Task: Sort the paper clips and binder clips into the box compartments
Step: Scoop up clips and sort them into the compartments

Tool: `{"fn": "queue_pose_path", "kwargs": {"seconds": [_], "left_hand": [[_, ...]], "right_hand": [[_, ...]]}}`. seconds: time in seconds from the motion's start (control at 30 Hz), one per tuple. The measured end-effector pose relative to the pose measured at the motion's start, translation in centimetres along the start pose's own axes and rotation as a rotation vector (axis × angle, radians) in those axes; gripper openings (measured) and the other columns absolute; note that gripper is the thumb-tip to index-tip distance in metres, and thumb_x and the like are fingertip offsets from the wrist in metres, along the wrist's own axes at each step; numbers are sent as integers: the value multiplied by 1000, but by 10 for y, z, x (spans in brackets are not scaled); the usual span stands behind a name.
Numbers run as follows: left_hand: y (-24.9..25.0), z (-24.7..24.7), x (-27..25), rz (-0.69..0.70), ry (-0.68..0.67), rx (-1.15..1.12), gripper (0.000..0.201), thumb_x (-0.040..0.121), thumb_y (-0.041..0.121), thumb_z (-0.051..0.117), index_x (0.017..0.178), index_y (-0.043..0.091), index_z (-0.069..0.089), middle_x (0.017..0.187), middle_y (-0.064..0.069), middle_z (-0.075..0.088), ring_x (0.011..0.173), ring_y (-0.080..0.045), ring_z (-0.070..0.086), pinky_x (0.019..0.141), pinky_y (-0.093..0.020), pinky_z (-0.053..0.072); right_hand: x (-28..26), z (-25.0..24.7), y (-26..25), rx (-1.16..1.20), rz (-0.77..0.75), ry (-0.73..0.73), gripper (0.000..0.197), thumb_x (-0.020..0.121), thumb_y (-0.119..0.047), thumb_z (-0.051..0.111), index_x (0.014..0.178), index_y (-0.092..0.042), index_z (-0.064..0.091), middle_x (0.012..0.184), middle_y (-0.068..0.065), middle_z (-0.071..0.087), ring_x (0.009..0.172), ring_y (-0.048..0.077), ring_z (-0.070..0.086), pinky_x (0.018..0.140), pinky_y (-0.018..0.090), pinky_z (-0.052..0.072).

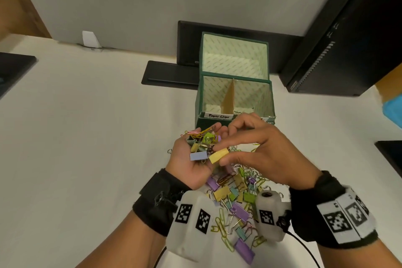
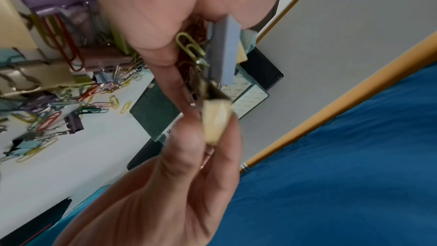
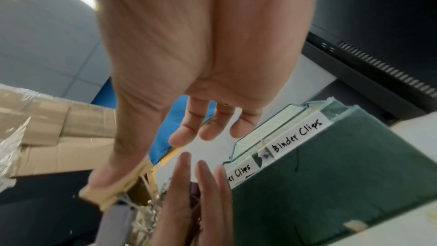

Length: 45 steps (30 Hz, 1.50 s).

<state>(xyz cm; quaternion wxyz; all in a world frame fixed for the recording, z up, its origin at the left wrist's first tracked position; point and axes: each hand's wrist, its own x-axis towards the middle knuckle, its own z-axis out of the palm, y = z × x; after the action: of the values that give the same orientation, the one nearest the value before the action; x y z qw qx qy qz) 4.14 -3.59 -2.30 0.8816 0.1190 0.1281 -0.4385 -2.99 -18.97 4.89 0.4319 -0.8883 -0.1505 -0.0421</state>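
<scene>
My left hand (image 1: 191, 167) is palm up in front of the box and cups a handful of mixed clips (image 1: 201, 142), among them a blue-grey binder clip (image 1: 198, 156) (image 2: 223, 50). Thumb and forefinger of my right hand (image 1: 220, 154) pinch a yellow binder clip (image 1: 214, 158) (image 2: 216, 121) (image 3: 113, 192) at the edge of that handful. The green box (image 1: 217, 124) stands just beyond, lid up, split by a cardboard divider (image 1: 230, 98). Its labels read "Paper Clips" (image 1: 218, 116) on the left and "Binder Clips" (image 3: 295, 134) on the right. A loose pile of clips (image 1: 237, 202) lies on the table under my wrists.
A black monitor stand (image 1: 169, 74) sits behind the box to the left, and a black computer tower (image 1: 339, 39) rises at the right. Dark objects lie at the left edge (image 1: 13, 69) and right edge (image 1: 389, 154) of the white table (image 1: 87, 137).
</scene>
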Motion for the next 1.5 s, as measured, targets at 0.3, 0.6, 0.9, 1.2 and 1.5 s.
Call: {"fn": "queue_pose_path", "kwargs": {"seconds": [0.3,0.6,0.9,1.2,1.5], "left_hand": [[2,0,-2,-40,63,-48,39,93,22,45,114,-4,64,102,-21,70,80,-32,72,71,-40,61],[-3,-3,0,-55,51,-91,39,96,24,43,107,-4,67,103,-21,70,82,-32,72,70,-42,61],[-1,-2,-1,-43,44,-89,40,96,24,43,108,-5,67,101,-21,70,80,-32,72,68,-41,61],[5,2,0,21,130,42,36,92,21,43,107,0,68,103,-17,70,85,-26,70,62,-31,60],[0,4,-1,2,128,27,41,99,27,36,101,2,69,93,-15,72,73,-24,73,59,-34,61]], "right_hand": [[3,-2,-10,422,133,323,22,79,-13,72,100,-12,76,94,4,77,88,23,72,78,29,57],[23,-34,16,28,379,698,19,89,-17,70,106,-25,75,90,-12,76,86,1,72,80,32,60],[25,-34,20,-422,420,380,30,91,-28,64,121,-33,67,125,-13,65,114,9,57,98,36,51],[8,7,-21,-86,247,152,15,80,-32,79,93,-27,80,81,-16,75,77,1,69,70,18,51],[7,31,-26,-513,218,-146,27,79,-38,77,105,-42,73,96,-12,71,87,11,62,72,33,50]]}}
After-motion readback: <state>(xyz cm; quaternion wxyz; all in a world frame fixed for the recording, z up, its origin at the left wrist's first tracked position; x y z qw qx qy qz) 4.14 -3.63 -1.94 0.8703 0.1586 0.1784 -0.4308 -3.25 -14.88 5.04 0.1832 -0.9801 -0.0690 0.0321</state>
